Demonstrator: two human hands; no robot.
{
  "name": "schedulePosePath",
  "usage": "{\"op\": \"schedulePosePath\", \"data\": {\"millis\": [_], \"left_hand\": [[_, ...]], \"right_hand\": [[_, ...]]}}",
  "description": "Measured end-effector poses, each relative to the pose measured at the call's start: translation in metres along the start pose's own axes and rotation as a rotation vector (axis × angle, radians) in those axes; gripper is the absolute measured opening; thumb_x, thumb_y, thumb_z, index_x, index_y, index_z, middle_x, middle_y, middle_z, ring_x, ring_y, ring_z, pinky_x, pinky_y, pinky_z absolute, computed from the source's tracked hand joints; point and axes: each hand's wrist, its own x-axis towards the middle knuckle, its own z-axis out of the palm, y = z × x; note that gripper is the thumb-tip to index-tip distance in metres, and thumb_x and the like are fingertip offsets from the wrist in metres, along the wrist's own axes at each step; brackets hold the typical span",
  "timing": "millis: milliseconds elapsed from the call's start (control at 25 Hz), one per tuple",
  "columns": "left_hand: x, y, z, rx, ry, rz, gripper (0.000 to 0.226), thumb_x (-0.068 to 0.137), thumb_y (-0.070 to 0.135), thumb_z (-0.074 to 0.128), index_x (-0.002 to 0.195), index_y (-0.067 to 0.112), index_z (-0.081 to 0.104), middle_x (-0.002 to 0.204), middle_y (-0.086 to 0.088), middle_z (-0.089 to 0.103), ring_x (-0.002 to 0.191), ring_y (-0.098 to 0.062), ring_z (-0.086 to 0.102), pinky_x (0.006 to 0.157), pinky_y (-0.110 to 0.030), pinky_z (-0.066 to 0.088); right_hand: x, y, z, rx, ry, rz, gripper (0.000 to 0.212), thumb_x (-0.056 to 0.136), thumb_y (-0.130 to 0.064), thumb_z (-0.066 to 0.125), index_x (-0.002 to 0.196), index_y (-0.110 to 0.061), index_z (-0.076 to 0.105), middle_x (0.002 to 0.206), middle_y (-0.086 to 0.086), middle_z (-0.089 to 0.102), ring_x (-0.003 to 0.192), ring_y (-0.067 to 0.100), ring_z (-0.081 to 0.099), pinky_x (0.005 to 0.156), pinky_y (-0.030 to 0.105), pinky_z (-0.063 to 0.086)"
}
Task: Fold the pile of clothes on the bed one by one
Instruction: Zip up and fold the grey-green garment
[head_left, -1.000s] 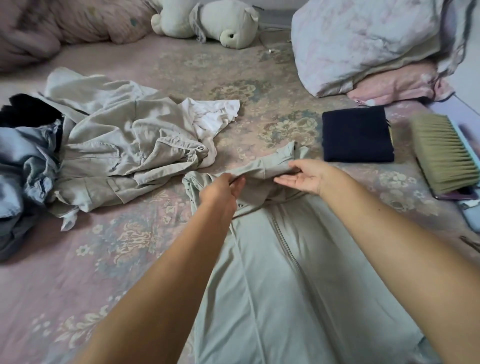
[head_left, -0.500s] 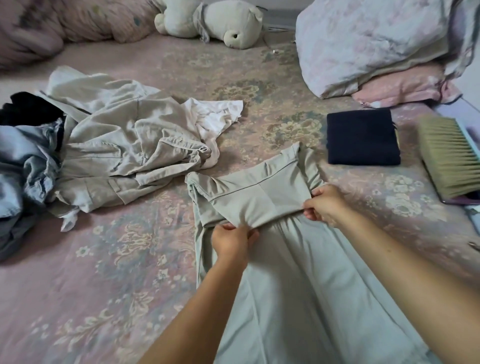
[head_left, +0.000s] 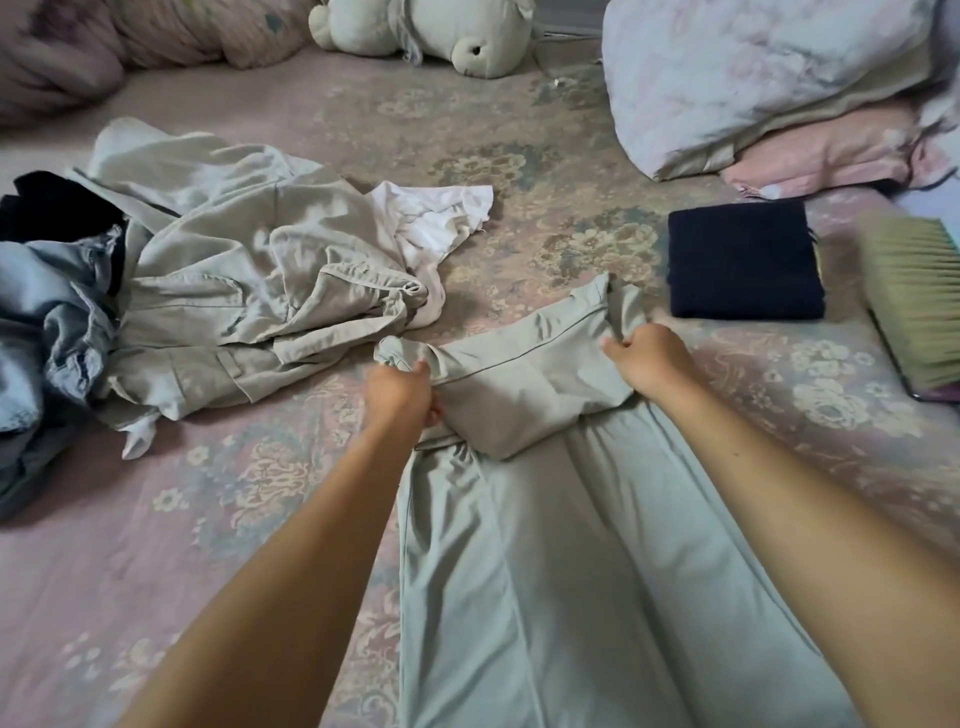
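Note:
Pale green trousers (head_left: 582, 561) lie lengthwise on the bed, their far end folded back toward me into a flap. My left hand (head_left: 402, 392) grips the flap's left edge, fingers curled round the cloth. My right hand (head_left: 649, 361) grips the flap's right edge. An unfolded pile sits at the left: beige trousers (head_left: 228, 291), a white garment (head_left: 431, 218), blue denim (head_left: 47, 322) and something black (head_left: 52, 208). A folded navy garment (head_left: 743, 260) lies at the right.
The floral pink bedsheet (head_left: 208, 493) shows at the near left. A green-bristled brush (head_left: 919, 306) lies at the right edge. Pillows (head_left: 753, 78) are stacked at the far right, a plush toy (head_left: 431, 31) at the back, a rolled quilt (head_left: 104, 47) at the far left.
Both hands folded the trousers' far end back toward me, then shifted outward to the flap's left and right edges. The flap now lies flatter and wider.

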Motion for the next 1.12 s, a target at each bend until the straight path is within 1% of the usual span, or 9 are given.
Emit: {"op": "schedulePosePath", "data": {"millis": [120,280,400,480,600,680,760,960,1120], "left_hand": [[0.011,-0.001,0.004,-0.252,0.020,-0.112,0.033,0.096,0.014,0.051,0.065,0.003,0.047,0.030,-0.002,0.048,0.022,-0.010,0.042,0.028,-0.012,0.025],[0.001,-0.011,-0.007,-0.242,0.097,-0.030,0.030,0.092,0.011,0.046,0.065,0.000,0.052,0.036,-0.002,0.053,0.025,-0.009,0.045,0.029,-0.014,0.028],[0.001,-0.009,-0.013,0.242,0.149,0.260,0.015,0.091,0.010,0.048,0.099,-0.002,0.048,0.088,-0.016,0.059,0.068,-0.023,0.056,0.058,-0.032,0.039],[0.008,0.002,-0.025,0.662,0.138,0.606,0.039,0.084,0.000,0.048,0.122,0.002,0.042,0.121,-0.020,0.045,0.101,-0.032,0.047,0.080,-0.041,0.038],[0.032,0.010,-0.040,1.196,-0.081,0.944,0.072,0.075,0.003,0.061,0.142,0.018,0.038,0.149,-0.008,0.032,0.138,-0.031,0.025,0.107,-0.046,0.022],[0.050,0.010,-0.045,1.242,-0.193,1.074,0.068,0.071,0.004,0.061,0.137,0.016,0.048,0.140,-0.010,0.049,0.132,-0.031,0.040,0.106,-0.043,0.029],[0.061,0.012,-0.050,1.125,-0.227,1.142,0.055,0.070,0.002,0.050,0.124,0.009,0.059,0.112,-0.016,0.066,0.102,-0.036,0.062,0.086,-0.042,0.048],[0.068,0.024,-0.058,0.443,-0.051,0.563,0.026,0.084,-0.011,0.043,0.100,0.008,0.051,0.083,-0.016,0.056,0.055,-0.031,0.059,0.042,-0.034,0.051],[0.070,0.014,-0.067,1.292,0.258,0.752,0.033,0.080,-0.006,0.059,0.111,0.003,0.051,0.088,-0.020,0.064,0.073,-0.040,0.065,0.053,-0.036,0.045]], "right_hand": [[0.008,0.008,0.008,-0.042,-0.016,-0.012,0.045,0.090,-0.022,0.056,0.050,-0.016,0.036,0.071,0.013,0.047,0.078,0.029,0.049,0.070,0.032,0.035],[0.015,0.016,0.004,-0.190,-0.066,-0.008,0.025,0.086,-0.024,0.055,0.064,-0.016,0.046,0.099,0.021,0.060,0.097,0.038,0.056,0.077,0.035,0.043],[0.035,0.000,-0.010,-0.227,0.031,-0.150,0.011,0.090,-0.019,0.050,0.097,-0.014,0.058,0.117,0.016,0.053,0.114,0.038,0.047,0.089,0.040,0.040],[0.052,-0.012,-0.021,-0.348,0.009,-0.303,0.044,0.093,-0.006,0.041,0.134,-0.022,0.046,0.141,0.011,0.039,0.129,0.035,0.032,0.100,0.044,0.033],[0.074,-0.018,-0.025,-0.662,-0.134,-0.482,0.065,0.090,0.000,0.045,0.146,-0.032,0.032,0.155,0.003,0.023,0.140,0.029,0.017,0.109,0.047,0.019],[0.086,-0.017,-0.021,-0.715,-0.133,-0.645,0.052,0.090,-0.006,0.053,0.137,-0.026,0.049,0.145,0.007,0.041,0.135,0.029,0.029,0.106,0.045,0.022],[0.095,-0.018,-0.022,-0.640,-0.078,-0.763,0.033,0.087,-0.004,0.055,0.118,-0.015,0.064,0.115,0.015,0.060,0.114,0.034,0.048,0.093,0.043,0.036],[0.114,-0.024,-0.024,-0.670,0.041,-0.802,0.030,0.083,0.006,0.050,0.105,-0.012,0.057,0.091,0.017,0.059,0.087,0.035,0.054,0.070,0.044,0.049],[0.109,-0.034,-0.009,-0.864,-0.007,-0.681,0.034,0.091,0.001,0.044,0.119,-0.014,0.053,0.116,0.013,0.056,0.111,0.031,0.048,0.081,0.035,0.036]]}}
